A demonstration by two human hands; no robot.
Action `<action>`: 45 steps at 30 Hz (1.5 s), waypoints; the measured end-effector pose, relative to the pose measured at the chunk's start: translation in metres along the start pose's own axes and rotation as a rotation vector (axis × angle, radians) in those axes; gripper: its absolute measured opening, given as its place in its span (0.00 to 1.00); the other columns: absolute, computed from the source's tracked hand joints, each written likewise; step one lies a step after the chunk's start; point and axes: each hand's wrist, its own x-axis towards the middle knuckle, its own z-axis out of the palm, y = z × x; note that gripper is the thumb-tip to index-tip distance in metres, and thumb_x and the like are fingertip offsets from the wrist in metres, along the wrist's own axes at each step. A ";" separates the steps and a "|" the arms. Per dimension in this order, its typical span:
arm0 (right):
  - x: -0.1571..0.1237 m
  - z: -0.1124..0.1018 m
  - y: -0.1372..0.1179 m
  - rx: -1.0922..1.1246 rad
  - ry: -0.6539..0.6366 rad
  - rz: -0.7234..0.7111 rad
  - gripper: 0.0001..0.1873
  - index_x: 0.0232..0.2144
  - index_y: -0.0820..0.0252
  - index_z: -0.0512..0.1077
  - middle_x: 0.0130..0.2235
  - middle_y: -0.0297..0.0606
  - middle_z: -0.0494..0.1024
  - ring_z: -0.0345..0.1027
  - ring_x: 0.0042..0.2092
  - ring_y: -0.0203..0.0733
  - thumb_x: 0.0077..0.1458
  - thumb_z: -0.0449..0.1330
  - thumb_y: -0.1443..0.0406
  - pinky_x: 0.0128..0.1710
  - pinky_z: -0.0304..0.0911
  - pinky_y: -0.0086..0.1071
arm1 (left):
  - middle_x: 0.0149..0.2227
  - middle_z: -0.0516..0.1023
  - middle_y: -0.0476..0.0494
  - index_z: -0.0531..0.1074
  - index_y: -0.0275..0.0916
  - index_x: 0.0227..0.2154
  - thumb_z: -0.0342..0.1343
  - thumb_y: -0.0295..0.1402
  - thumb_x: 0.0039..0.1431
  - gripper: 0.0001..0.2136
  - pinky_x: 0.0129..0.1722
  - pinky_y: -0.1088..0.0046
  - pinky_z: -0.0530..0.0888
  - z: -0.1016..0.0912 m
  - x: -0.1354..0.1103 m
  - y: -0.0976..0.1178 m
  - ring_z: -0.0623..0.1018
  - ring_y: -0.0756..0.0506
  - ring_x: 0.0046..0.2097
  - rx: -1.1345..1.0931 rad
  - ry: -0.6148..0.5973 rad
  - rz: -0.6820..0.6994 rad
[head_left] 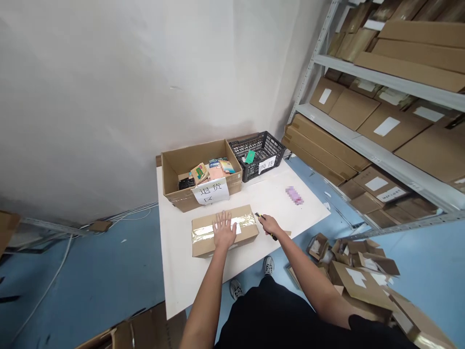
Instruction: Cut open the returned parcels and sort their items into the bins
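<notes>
A taped cardboard box lies on the white table, with shiny clear tape along its top and a white label partly under my hand. My left hand rests flat on the box top, fingers spread. In my right hand is a yellow and black box cutter, gripped with its tip pointing toward the box's right end. Whether the tip touches the tape is too small to tell.
Behind the box stand an open carton of small packages and a black plastic crate holding a green item. A blurred purple item lies at the table's right. Shelving with boxes rises at right; opened cartons cover the floor below.
</notes>
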 end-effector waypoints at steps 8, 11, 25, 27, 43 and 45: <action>-0.003 -0.004 -0.027 -0.222 -0.013 0.042 0.19 0.42 0.59 0.73 0.30 0.36 0.80 0.75 0.24 0.40 0.73 0.50 0.52 0.32 0.64 0.30 | 0.78 0.48 0.41 0.48 0.45 0.77 0.37 0.46 0.75 0.31 0.74 0.42 0.46 -0.003 0.000 0.001 0.43 0.33 0.78 -0.010 0.022 0.010; -0.004 0.002 -0.041 -0.414 0.069 0.045 0.15 0.46 0.59 0.74 0.42 0.48 0.84 0.81 0.40 0.49 0.73 0.53 0.56 0.41 0.67 0.33 | 0.78 0.47 0.41 0.49 0.42 0.76 0.37 0.47 0.75 0.31 0.75 0.43 0.45 -0.001 0.001 0.001 0.42 0.33 0.78 -0.008 0.024 0.014; 0.005 0.010 -0.067 -0.454 -0.032 0.201 0.12 0.43 0.66 0.76 0.35 0.54 0.83 0.82 0.29 0.56 0.55 0.68 0.71 0.33 0.76 0.43 | 0.79 0.44 0.44 0.47 0.43 0.77 0.36 0.47 0.74 0.32 0.75 0.43 0.42 0.002 -0.001 0.005 0.38 0.34 0.79 -0.112 0.016 0.001; 0.006 0.002 -0.068 -0.394 -0.072 0.211 0.08 0.38 0.66 0.76 0.29 0.50 0.82 0.80 0.26 0.56 0.55 0.69 0.68 0.29 0.76 0.42 | 0.79 0.43 0.45 0.47 0.43 0.77 0.36 0.47 0.74 0.33 0.75 0.42 0.41 0.001 0.000 0.005 0.37 0.34 0.79 -0.128 0.011 -0.003; -0.035 -0.009 0.026 0.015 0.018 0.226 0.15 0.39 0.61 0.70 0.20 0.36 0.75 0.73 0.19 0.45 0.66 0.61 0.54 0.22 0.67 0.31 | 0.79 0.45 0.45 0.48 0.43 0.77 0.38 0.48 0.74 0.33 0.75 0.43 0.42 -0.004 0.002 0.005 0.39 0.34 0.78 -0.139 -0.020 -0.030; -0.032 -0.013 0.060 0.241 0.180 0.295 0.14 0.41 0.59 0.67 0.20 0.31 0.73 0.72 0.18 0.43 0.65 0.63 0.56 0.22 0.66 0.29 | 0.79 0.45 0.45 0.50 0.43 0.76 0.38 0.49 0.73 0.33 0.76 0.45 0.41 -0.004 0.002 0.005 0.39 0.33 0.78 -0.134 -0.006 -0.063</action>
